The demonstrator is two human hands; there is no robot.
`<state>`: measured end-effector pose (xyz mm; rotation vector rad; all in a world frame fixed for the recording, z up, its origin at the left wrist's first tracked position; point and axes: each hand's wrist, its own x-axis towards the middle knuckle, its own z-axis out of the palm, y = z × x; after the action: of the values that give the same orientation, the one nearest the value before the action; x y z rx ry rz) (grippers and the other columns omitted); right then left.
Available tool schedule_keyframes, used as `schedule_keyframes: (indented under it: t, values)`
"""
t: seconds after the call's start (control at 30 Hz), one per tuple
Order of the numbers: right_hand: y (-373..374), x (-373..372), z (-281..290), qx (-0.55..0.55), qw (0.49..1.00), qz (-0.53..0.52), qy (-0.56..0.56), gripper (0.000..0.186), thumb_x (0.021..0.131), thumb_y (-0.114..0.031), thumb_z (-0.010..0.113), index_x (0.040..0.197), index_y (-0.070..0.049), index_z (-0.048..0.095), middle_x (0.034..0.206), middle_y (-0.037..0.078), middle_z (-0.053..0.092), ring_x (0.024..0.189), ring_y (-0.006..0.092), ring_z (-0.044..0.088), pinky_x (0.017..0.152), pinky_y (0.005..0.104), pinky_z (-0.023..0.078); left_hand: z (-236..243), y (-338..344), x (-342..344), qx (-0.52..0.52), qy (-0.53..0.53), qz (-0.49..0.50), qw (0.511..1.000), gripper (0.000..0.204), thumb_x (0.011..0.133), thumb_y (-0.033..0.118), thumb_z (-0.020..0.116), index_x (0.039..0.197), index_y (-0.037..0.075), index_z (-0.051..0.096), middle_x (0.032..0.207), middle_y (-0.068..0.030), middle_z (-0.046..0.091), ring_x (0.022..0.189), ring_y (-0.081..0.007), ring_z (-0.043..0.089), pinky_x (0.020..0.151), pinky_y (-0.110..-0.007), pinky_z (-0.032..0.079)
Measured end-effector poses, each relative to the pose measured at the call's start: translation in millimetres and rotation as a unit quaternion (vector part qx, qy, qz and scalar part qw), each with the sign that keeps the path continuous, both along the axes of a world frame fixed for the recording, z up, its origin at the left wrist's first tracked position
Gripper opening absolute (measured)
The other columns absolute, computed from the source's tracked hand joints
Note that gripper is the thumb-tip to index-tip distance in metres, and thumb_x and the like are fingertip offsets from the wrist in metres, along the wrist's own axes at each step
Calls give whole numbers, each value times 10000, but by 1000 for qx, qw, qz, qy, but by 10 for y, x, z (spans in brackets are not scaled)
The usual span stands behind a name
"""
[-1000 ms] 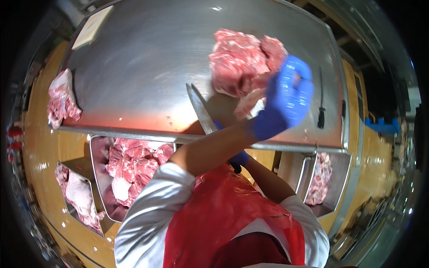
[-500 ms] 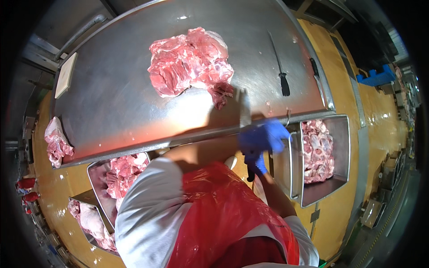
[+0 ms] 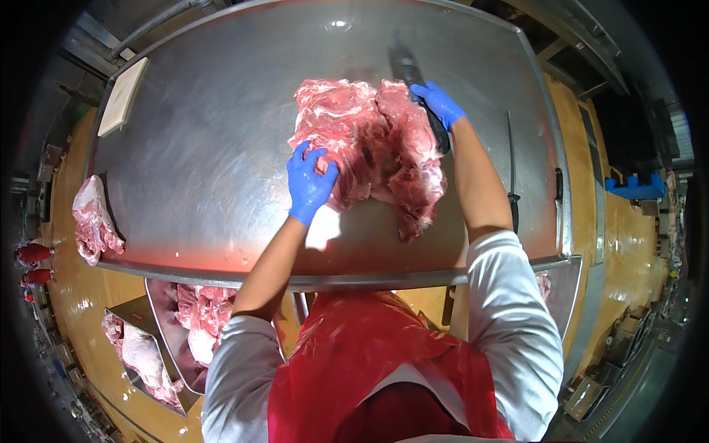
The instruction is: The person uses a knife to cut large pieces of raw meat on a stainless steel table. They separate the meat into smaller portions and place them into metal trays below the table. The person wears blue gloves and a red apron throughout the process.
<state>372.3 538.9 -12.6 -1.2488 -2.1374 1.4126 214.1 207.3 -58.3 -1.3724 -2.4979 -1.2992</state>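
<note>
- Centre of frame: meat, lying flat on table.
- Lower left of meat: left hand, fingers spread, touching it.
- Upper right of meat: right hand, closed round knife, tip toward top of frame.
- Right of frame: steel, on table.
- Upper left: white board.
- Lower left: tub, meat pieces inside.

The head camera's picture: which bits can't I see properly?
All in the head view:
Long dark knife in the blue-gloved right hand: its tip is blurred.
Slab of raw pink-red meat: its underside is hidden against the grey metal table.
Rectangular metal bin, lower right: the white right sleeve hides most.
Small red shapes, far left: too tiny to identify.
</note>
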Motion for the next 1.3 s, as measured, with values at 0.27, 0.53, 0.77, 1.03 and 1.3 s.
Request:
schedule_keyframes:
  t: [0.27, 0.53, 0.77, 1.03, 1.3]
  values:
    - [-500, -294, 138, 59, 974, 210, -57, 578, 979, -477, 531, 1368, -50, 536, 1305, 163, 590, 1201, 278, 534, 1060, 386, 395, -58, 32, -56, 119, 20, 13, 993, 226, 752, 60, 731, 972, 85, 688, 1156, -140, 656, 1106, -333, 607, 979, -431, 459]
    - [-484, -355, 144, 51, 968, 247, -4, 397, 920, -387, 550, 1067, -22, 605, 933, 121, 664, 897, 260, 661, 806, 373, 514, -3, 171, -201, 107, -30, -3, 994, 133, 835, 97, 681, 964, 67, 689, 1125, -152, 656, 1052, -337, 626, 958, -416, 469]
    - [-597, 11, -109, 81, 989, 119, 23, 392, 850, -379, 546, 989, -19, 616, 823, 173, 668, 789, 305, 683, 752, 410, 526, 170, 55, 585, 41, 141, 142, 979, 412, 820, 262, 732, 1169, 68, 627, 1365, -310, 470, 1183, -460, 528, 1013, -508, 431]
    - [-996, 21, -216, 218, 973, 76, 28, 303, 864, -301, 572, 1050, -73, 644, 1026, 285, 649, 969, 470, 628, 846, 543, 499, -193, -417, 626, -11, 98, 146, 984, 698, 797, 397, 727, 1404, 124, 518, 1491, -359, 285, 1389, -528, 278, 1136, -597, 254]
    - [-818, 211, -184, 400, 887, 215, 89, 151, 808, -132, 626, 943, -74, 589, 822, 237, 579, 785, 424, 616, 644, 521, 471, 209, -130, 1571, -190, -41, 90, 977, 944, 659, 275, 813, 1492, 141, 388, 1370, -247, 427, 1277, -424, 418, 1091, -490, 370]
